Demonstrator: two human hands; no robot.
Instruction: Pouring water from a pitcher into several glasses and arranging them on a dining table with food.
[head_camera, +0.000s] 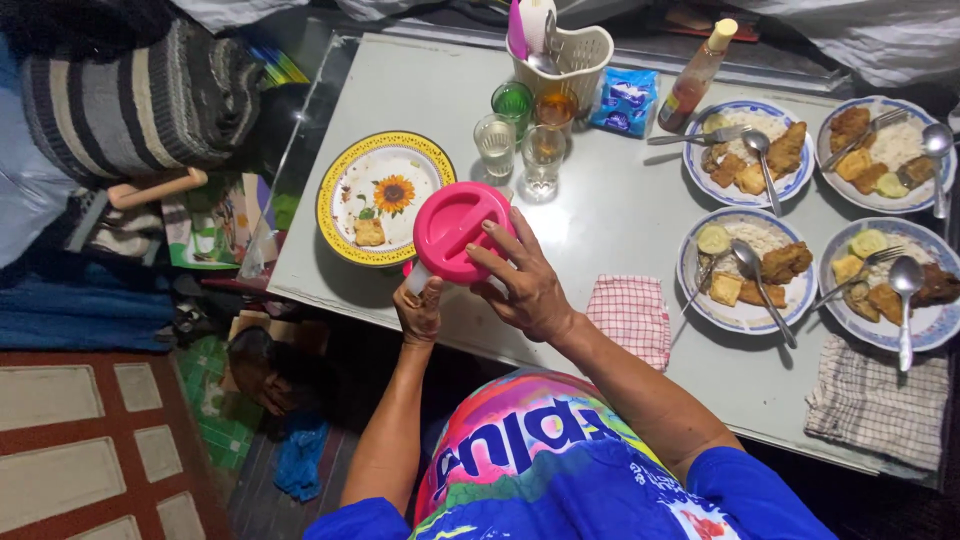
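I see a round pink plastic lid (452, 232) on top of a pale container, held up over the near left edge of the pale grey table (620, 210). The right hand (525, 285) lies against the lid's right side, fingers spread over the rim and top, so its grip is clasped on the lid. The left hand (420, 310) sits below and just left of it, fingers curled around the container's lower part, which is mostly hidden; that grip is closed on the container under the lid.

Just behind the lid lies a yellow-rimmed plate with a sunflower print (380, 195), bearing a small piece of fried food. Beyond it stands a cluster of drinking glasses (520, 135), one green, the others clear, and behind them a cream plastic basket of utensils (570, 55). Beside the basket I see a blue packet (625, 100) and a bottle of reddish sauce with a pale cap (695, 80).

To the right of the hands a red-and-white checked cloth (632, 315) lies on the table. Further right are four blue-rimmed plates of rice and fried pieces (748, 155), each with spoon and fork. A grey checked cloth (880, 400) hangs over the near right edge.
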